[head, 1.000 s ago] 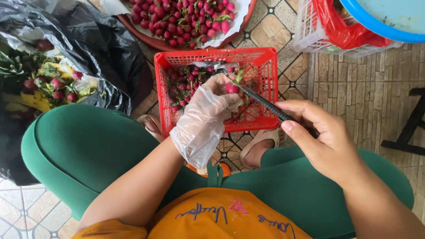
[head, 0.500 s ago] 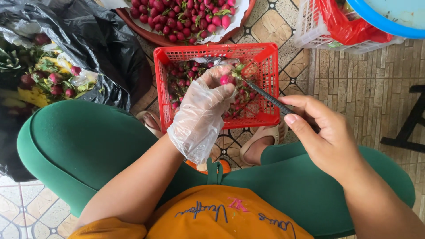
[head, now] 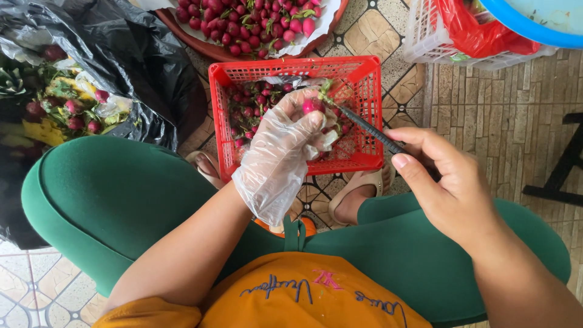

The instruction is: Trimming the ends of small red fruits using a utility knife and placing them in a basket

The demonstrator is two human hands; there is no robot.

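My left hand (head: 282, 152), in a clear plastic glove, pinches a small pink-red radish (head: 312, 105) over a red plastic basket (head: 361, 161). My right hand (head: 446, 182) is bare and grips a thin dark-handled knife (head: 370, 130); its tip touches the green top of the radish. Inside the basket lie several more radishes (head: 252, 109) and some trimmings. I sit with green trousers, the basket on the tiled floor between my feet.
A round tray of trimmed radishes (head: 255, 21) stands beyond the basket. A black plastic bag (head: 121, 54) with leafy scraps and radishes lies at the left. A white basket (head: 449, 51) with a red bag and a blue basin (head: 540, 18) are at the top right.
The radish in my left hand has turned slightly and the knife tip has shifted up against its green top. Both hands stay over the red basket.
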